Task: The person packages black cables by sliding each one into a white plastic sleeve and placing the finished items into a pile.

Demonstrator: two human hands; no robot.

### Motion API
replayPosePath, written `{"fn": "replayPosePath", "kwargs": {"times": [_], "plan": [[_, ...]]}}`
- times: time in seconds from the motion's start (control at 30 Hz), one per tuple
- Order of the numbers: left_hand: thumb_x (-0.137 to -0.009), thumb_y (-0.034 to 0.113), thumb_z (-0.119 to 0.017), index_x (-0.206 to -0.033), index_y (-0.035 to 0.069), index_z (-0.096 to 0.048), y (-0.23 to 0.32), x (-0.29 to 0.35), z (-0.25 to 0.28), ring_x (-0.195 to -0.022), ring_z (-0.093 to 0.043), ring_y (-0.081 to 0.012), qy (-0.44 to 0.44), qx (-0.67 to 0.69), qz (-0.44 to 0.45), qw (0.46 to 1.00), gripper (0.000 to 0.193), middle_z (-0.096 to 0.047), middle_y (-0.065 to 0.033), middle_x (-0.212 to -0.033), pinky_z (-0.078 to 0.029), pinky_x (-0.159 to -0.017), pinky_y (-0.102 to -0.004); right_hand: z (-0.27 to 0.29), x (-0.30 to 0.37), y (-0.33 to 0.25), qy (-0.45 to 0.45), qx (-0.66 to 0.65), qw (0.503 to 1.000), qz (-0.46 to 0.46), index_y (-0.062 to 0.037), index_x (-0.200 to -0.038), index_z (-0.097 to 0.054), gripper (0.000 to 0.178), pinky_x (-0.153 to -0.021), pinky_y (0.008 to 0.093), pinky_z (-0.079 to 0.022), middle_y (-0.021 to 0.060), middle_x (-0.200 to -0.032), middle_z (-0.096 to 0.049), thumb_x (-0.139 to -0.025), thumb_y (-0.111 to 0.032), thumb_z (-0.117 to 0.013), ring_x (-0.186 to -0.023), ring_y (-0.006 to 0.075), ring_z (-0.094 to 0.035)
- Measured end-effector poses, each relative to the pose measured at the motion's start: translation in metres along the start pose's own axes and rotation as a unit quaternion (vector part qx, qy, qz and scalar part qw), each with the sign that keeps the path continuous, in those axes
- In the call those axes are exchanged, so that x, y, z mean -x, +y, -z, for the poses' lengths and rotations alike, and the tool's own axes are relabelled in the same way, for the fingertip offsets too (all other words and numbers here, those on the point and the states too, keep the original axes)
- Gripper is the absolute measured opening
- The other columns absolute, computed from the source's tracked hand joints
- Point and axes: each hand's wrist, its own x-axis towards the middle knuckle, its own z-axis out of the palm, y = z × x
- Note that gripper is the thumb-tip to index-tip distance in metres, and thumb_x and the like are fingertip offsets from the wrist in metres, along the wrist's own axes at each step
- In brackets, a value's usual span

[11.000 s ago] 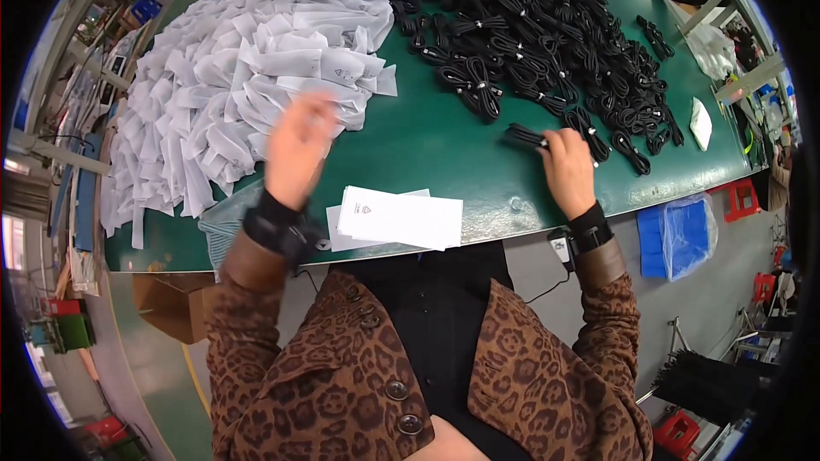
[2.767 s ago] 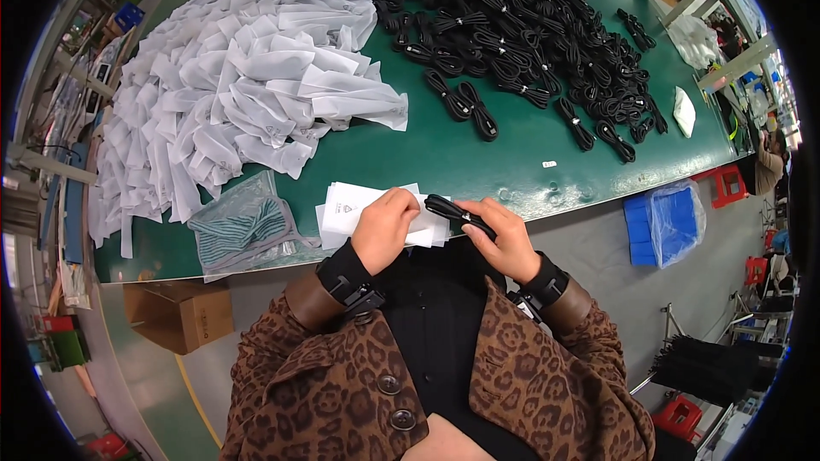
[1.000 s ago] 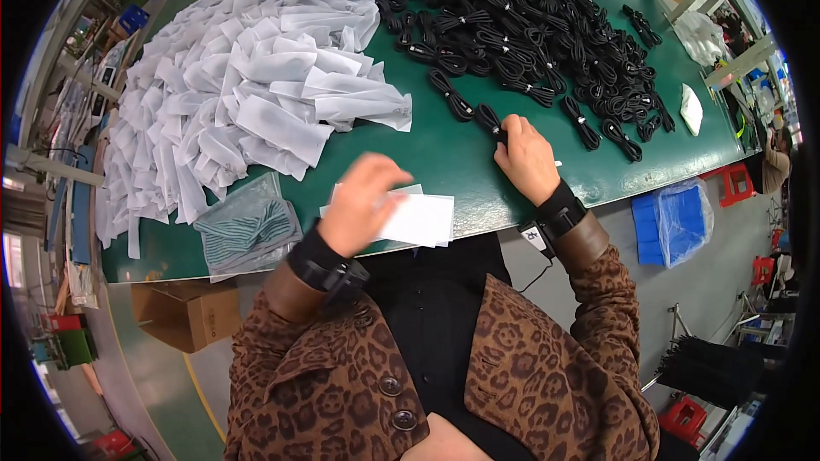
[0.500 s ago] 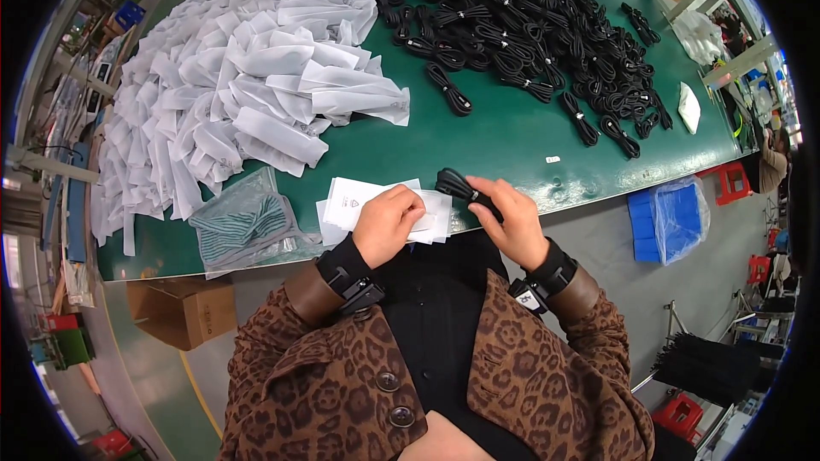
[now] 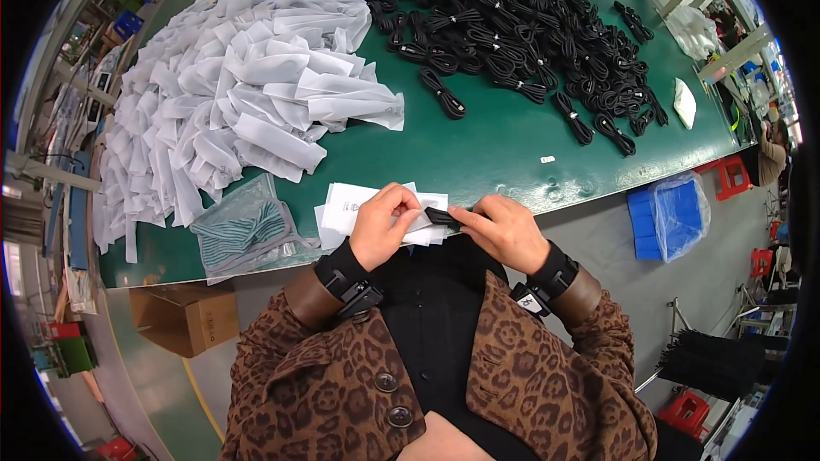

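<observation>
1. Pouches, white and flat, of thin soft material, lie in a big loose heap [image 5: 231, 111] far up and to the left of the hands; the heap sits within arm's reach, so it looks like the place for finished pieces, though this is only my judgement.
2. Just to the left of the left hand lies a clear plastic bag with something striped green inside [image 5: 243, 230], near the table edge and out of the way of the working spot.
3. Directly under the hands lies a small stack of flat white pouches [image 5: 350, 209] at the near edge of the green table [image 5: 478, 154]; kept so close, a fresh one is always under the fingers.
4. The left hand [image 5: 384, 226] is closed in a pinch: thumb and fingers hold the mouth of one white pouch [image 5: 418, 220], lifted a little above the stack. I think it is held by the rim to keep the opening wide.
5. Between the two hands is the bundled black cable [image 5: 444, 216]; one end touches the pouch mouth, and how deep it is inside I cannot tell.
6. The right hand [image 5: 504, 230] is closed around the other end of this cable and points it toward the left hand, so it lines up with the opening.
7. Far above and to the right of the grip spreads a large pile of black coiled cables with small ties [image 5: 521, 26], apparently the supply.
</observation>
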Motion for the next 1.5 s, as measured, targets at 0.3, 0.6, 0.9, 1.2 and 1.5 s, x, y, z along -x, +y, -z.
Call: {"fn": "replayPosePath", "kwargs": {"times": [0.3,0.6,0.9,1.2,1.5], "plan": [[-0.083,-0.001,-0.066,-0.088,0.002,-0.058,0.023,-0.017,0.008,-0.093,-0.058,-0.0282,-0.009,-0.159,-0.194,0.968,0.010,-0.059,-0.0108,-0.099,-0.048,-0.081,-0.0341,-0.011,-0.017,0.010,-0.001,-0.247,0.961,-0.123,-0.0069,-0.120,-0.066,0.036,-0.075,0.0295,-0.050,0.0079,-0.097,-0.056,-0.084,-0.003,-0.072,-0.081,0.0200,-0.060],[-0.090,0.008,-0.065,-0.093,0.003,-0.059,0.039,-0.050,0.047,-0.088,-0.057,-0.0162,0.035,0.109,-0.068,0.991,0.008,-0.062,-0.0044,-0.100,-0.046,-0.078,-0.0276,0.000,-0.074,-0.002,0.133,-0.326,0.935,-0.051,-0.0062,-0.123,-0.063,0.039,-0.081,0.0284,-0.049,0.0133,-0.117,-0.052,-0.085,0.002,-0.068,-0.088,0.0189,-0.058],[-0.101,0.020,-0.058,-0.104,0.000,-0.062,0.033,-0.101,0.177,-0.071,-0.055,-0.0084,0.291,0.149,-0.079,0.942,0.020,-0.064,-0.0024,-0.084,-0.042,-0.068,-0.0234,-0.030,-0.107,0.101,0.067,0.087,0.993,-0.037,-0.0077,-0.126,-0.059,0.043,-0.081,0.0389,-0.051,0.0160,-0.116,-0.055,-0.085,-0.006,-0.069,-0.095,0.0313,-0.060],[-0.101,0.018,-0.056,-0.110,-0.002,-0.057,0.021,-0.098,0.193,-0.088,-0.064,-0.0153,0.253,0.191,-0.037,0.948,0.022,-0.067,-0.0123,-0.098,-0.049,-0.080,-0.0252,-0.026,-0.076,0.094,0.023,0.124,0.984,-0.125,-0.0011,-0.117,-0.055,0.039,-0.077,0.0422,-0.051,0.0141,-0.096,-0.053,-0.080,-0.008,-0.067,-0.092,0.0335,-0.057],[-0.098,0.013,-0.060,-0.121,0.000,-0.056,0.027,-0.077,0.157,-0.095,-0.065,-0.0177,0.358,-0.034,-0.130,0.924,0.028,-0.067,-0.0069,-0.106,-0.051,-0.082,-0.0271,-0.029,-0.054,0.085,0.005,0.223,0.969,-0.110,0.0017,-0.133,-0.049,0.055,-0.071,0.0413,-0.053,0.0135,-0.096,-0.053,-0.082,-0.007,-0.066,-0.089,0.0313,-0.059]]}}
